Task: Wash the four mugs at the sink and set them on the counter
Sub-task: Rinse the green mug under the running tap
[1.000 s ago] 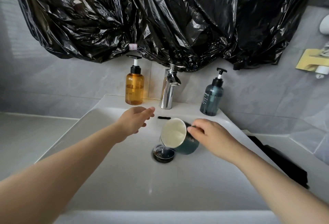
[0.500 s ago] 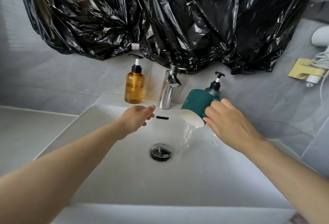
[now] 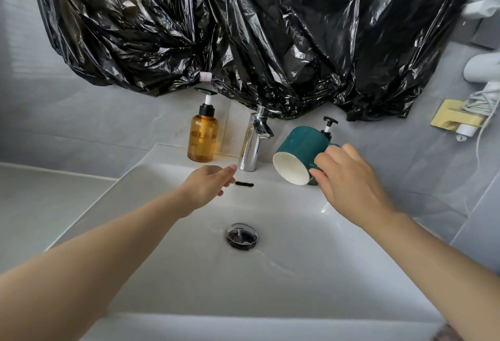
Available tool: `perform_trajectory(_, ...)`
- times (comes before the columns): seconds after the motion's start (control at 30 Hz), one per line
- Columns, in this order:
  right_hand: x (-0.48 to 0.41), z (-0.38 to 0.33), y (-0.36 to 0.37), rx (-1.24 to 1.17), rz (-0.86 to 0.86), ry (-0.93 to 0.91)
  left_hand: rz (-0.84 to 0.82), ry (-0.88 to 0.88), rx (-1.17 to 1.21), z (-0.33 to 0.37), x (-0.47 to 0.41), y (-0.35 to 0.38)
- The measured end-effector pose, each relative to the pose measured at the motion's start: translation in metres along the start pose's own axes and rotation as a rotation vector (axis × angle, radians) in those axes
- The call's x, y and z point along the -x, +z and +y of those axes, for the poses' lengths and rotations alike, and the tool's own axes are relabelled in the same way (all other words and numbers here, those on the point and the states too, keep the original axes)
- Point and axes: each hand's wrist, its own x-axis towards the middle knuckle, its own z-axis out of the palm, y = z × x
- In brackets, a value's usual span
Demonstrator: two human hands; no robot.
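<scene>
Rinse-and-drain step, I judge: the right hand grips the teal mug, tipped mouth-down over the sink at two o'clock from the drain. The left hand hovers at eleven o'clock, fingers loose and empty. Next comes a steady carry to the counter.

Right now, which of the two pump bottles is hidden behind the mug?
The one right of the tap: only its black pump shows above the mug. The amber bottle stands unhidden.
</scene>
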Motion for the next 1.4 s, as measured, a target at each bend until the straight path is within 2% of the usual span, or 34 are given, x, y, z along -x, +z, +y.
perform_trajectory(0.03, -0.001, -0.004, -0.002, -0.115, -0.016, 0.114, -0.001, 0.001, 0.001, 0.000, 0.000, 0.000)
perform_trajectory(0.13, -0.006, -0.013, -0.001, -0.632, -0.187, 0.622, -0.009, 0.011, 0.006, 0.001, 0.002, -0.001)
perform_trajectory(0.2, -0.006, -0.020, 0.000, -0.939, -0.259, 0.859, -0.028, 0.057, 0.038, 0.001, 0.004, 0.000)
perform_trajectory(0.37, -0.010, -0.043, 0.006, -1.598, -0.252, 1.142, -0.116, 0.258, 0.089, 0.002, 0.009, 0.004)
perform_trajectory(0.53, -0.024, -0.056, 0.019, -1.885, -0.395, 1.259, -0.098, 0.289, 0.196, -0.003, 0.006, 0.008)
perform_trajectory(0.67, -0.029, -0.060, 0.032, -1.961, -0.505, 1.265, -0.119, 0.160, 0.288, -0.001, -0.001, 0.015)
perform_trajectory(0.77, -0.033, -0.054, 0.032, -1.941, -0.520, 1.184, -0.106, 0.058, 0.424, 0.008, -0.011, 0.017)
perform_trajectory(0.8, -0.036, -0.049, 0.032, -1.812, -0.504, 1.108, -0.084, 0.041, 0.459, 0.009, -0.013, 0.017)
perform_trajectory(0.83, -0.040, -0.042, 0.032, -1.584, -0.473, 1.004, -0.061, 0.030, 0.501, 0.010, -0.015, 0.017)
perform_trajectory(0.9, -0.054, -0.024, 0.034, -1.114, -0.306, 0.823, -0.014, 0.003, 0.573, 0.009, -0.017, 0.017)
perform_trajectory(0.93, -0.063, -0.017, 0.034, -1.031, -0.224, 0.745, 0.004, -0.009, 0.592, 0.009, -0.018, 0.016)
perform_trajectory(1.0, -0.084, -0.009, 0.031, -1.036, -0.169, 0.606, 0.026, -0.020, 0.602, 0.008, -0.019, 0.015)
perform_trajectory(1.07, -0.101, -0.008, 0.030, -1.053, -0.181, 0.546, 0.033, -0.018, 0.611, 0.010, -0.020, 0.013)
perform_trajectory(1.4, -0.128, -0.002, 0.046, -1.195, -0.219, 0.595, -0.058, -0.051, 0.603, 0.023, -0.015, 0.032)
